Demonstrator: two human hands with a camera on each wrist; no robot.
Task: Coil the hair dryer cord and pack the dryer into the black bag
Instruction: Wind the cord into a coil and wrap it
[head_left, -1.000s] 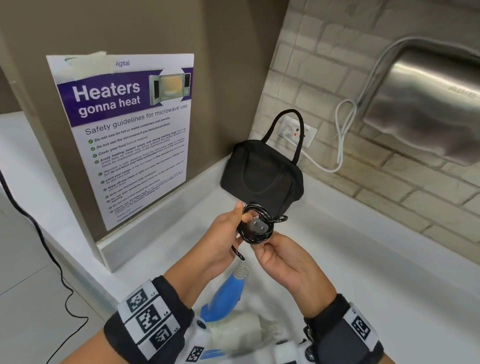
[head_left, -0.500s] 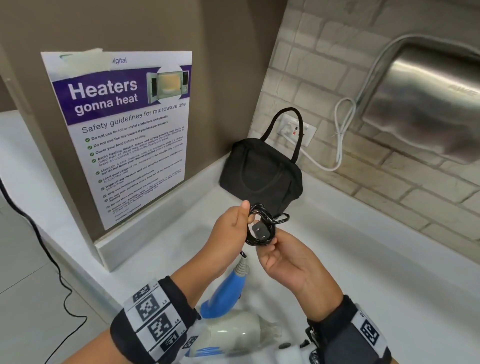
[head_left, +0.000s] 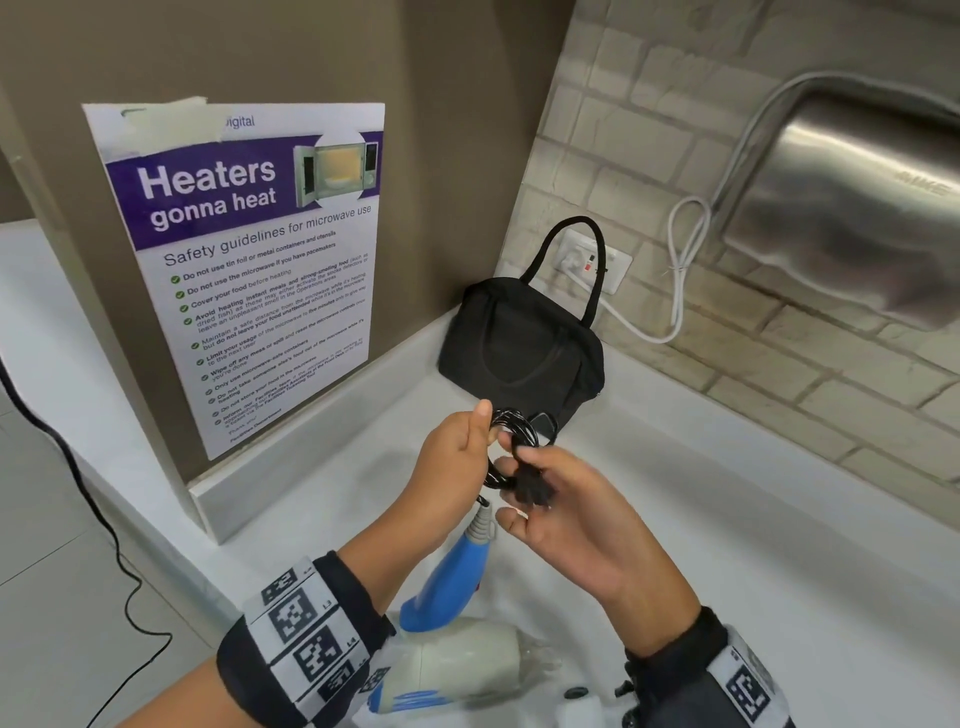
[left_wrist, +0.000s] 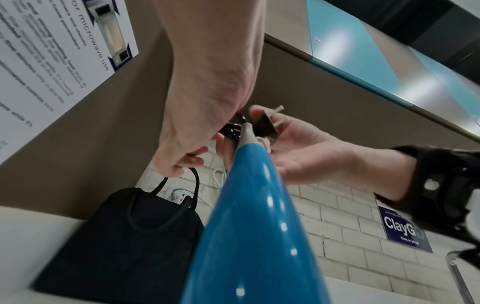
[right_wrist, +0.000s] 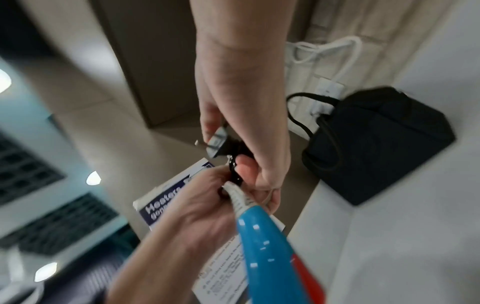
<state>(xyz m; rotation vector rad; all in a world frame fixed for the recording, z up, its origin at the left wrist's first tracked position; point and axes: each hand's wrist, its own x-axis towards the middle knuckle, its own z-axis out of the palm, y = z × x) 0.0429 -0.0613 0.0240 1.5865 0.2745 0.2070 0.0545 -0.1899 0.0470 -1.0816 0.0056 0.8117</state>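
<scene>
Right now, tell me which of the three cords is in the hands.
The coiled black cord, ending in the plug. The white cord hangs on the brick wall; the thin black one trails over the floor.

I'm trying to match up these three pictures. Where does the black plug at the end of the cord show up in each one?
Head: the plug sits at centre, in the right hand's fingertips, beside the coiled cord.
Left wrist: the plug is above centre, prongs pointing up and right.
Right wrist: the plug is just above centre, prongs pointing left.
Shared landmark: the black bag, against the wall in all three.
</scene>
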